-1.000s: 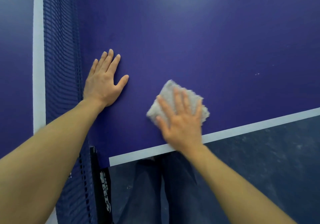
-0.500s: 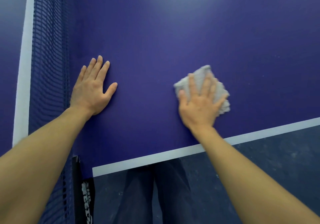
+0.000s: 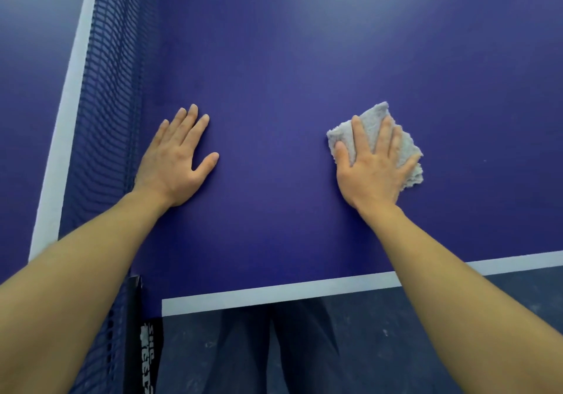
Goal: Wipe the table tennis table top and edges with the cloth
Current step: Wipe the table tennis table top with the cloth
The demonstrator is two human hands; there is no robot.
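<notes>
The blue table tennis table top [image 3: 274,73] fills most of the view, with a white edge line [image 3: 274,294] along its near side. A folded grey cloth [image 3: 376,125] lies on the top at the right. My right hand [image 3: 373,165] presses flat on the cloth, fingers spread over it. My left hand [image 3: 176,159] rests flat on the bare top beside the net, fingers apart, holding nothing.
The dark blue net [image 3: 103,119] with its white top band [image 3: 65,119] runs along the left. Its black clamp post [image 3: 143,332] hangs at the table's near corner. Below the edge are the dark floor [image 3: 396,342] and my legs [image 3: 274,348].
My right hand has slid the cloth to the right and away from the near edge. My left hand has stayed flat next to the net.
</notes>
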